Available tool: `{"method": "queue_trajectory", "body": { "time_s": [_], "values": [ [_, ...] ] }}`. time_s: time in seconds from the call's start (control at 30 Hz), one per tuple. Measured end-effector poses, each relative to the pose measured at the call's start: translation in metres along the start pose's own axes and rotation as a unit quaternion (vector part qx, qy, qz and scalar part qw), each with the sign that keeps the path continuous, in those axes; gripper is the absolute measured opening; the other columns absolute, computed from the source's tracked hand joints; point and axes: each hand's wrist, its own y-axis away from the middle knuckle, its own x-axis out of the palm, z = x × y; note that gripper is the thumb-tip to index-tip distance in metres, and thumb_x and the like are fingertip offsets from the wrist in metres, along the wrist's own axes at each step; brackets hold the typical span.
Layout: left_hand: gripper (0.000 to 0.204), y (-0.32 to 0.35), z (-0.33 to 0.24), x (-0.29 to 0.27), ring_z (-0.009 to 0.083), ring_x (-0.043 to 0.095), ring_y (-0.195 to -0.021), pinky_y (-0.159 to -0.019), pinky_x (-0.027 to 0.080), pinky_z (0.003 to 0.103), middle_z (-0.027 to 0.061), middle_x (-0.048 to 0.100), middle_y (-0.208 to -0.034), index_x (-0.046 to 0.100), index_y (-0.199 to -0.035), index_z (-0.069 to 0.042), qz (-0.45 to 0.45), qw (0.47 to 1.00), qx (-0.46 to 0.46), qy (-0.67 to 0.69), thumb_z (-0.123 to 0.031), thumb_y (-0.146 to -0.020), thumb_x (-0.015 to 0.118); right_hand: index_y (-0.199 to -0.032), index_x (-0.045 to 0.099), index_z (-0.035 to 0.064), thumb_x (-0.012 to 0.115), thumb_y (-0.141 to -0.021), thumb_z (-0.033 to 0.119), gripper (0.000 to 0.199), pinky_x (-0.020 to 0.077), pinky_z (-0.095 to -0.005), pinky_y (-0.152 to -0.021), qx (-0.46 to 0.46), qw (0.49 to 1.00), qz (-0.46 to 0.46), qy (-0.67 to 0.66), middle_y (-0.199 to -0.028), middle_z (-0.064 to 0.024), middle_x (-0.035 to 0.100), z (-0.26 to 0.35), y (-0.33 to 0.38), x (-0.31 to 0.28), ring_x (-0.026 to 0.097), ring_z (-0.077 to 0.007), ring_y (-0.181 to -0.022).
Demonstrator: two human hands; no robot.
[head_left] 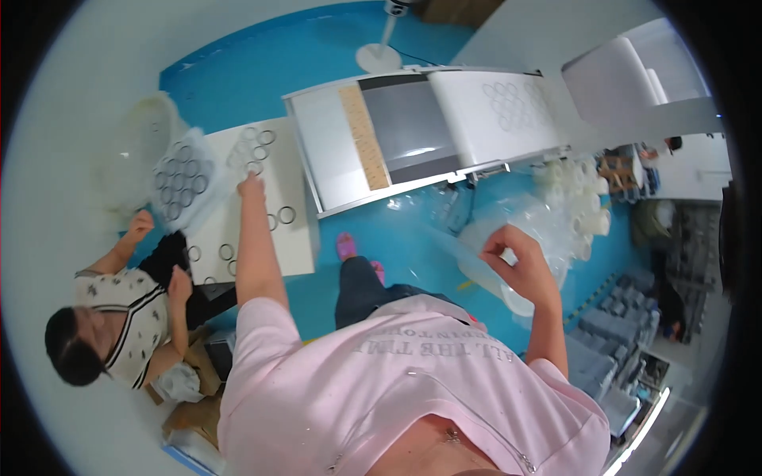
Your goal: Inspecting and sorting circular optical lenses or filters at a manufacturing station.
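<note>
My left hand (251,187) stretches out over the white table (281,242). Its fingers are drawn together at the near edge of a cluster of thin rings (259,151), some dark and some pale; what they pinch, if anything, is too small to make out. Two more dark rings (286,215) lie just right of my wrist. On the other side, my right hand (517,260) is raised above the floor, thumb and fingers pinched on a clear plastic sheet (451,243) that trails off to the left.
Ahead stands a flat-topped machine (413,131) with a belt and more rings (508,103) at its far end. A co-worker (127,309) sits left, beside a clear bag of rings (184,181). A large clear bag (516,222) and white rolls (583,198) stand right.
</note>
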Motion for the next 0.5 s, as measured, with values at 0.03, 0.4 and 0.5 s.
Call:
{"method": "queue_trajectory", "body": {
  "time_s": [0.03,0.4,0.5],
  "values": [
    [0.054,0.018,0.005,-0.001,0.0327,0.056,-0.115,-0.088,0.049,0.041,0.0309,0.048,-0.129,0.042,-0.124,0.009,-0.089,0.994,-0.063,-0.030,-0.025,-0.088,0.061,-0.082,0.057,0.0012,0.070,-0.074,-0.007,0.017,0.0490,-0.0289,-0.065,-0.023,1.000,0.021,-0.001,-0.078,-0.0071,0.059,0.006,-0.010,-0.001,0.059,-0.0180,-0.070],
    [0.050,0.300,0.024,0.095,0.0259,0.054,-0.112,-0.091,0.047,0.044,0.0141,0.056,-0.119,0.050,-0.121,-0.006,0.529,0.806,-0.209,0.166,-0.048,-0.094,0.051,-0.089,0.061,0.0062,0.074,-0.067,0.001,0.026,0.0475,-0.0300,-0.063,-0.448,0.877,-0.111,0.133,-0.086,-0.0050,0.062,0.050,-0.080,0.016,0.059,-0.0201,-0.074],
    [0.064,0.306,0.011,0.135,0.0345,0.041,-0.129,-0.104,0.036,0.057,0.0160,0.043,-0.139,0.046,-0.128,-0.009,0.535,0.716,-0.280,0.352,-0.060,-0.090,0.047,-0.093,0.062,0.0052,0.070,-0.070,0.006,0.024,0.0478,-0.0315,-0.066,-0.517,0.845,-0.021,0.134,-0.087,-0.0045,0.062,0.038,-0.079,0.032,0.059,-0.0199,-0.075]
  ]
}}
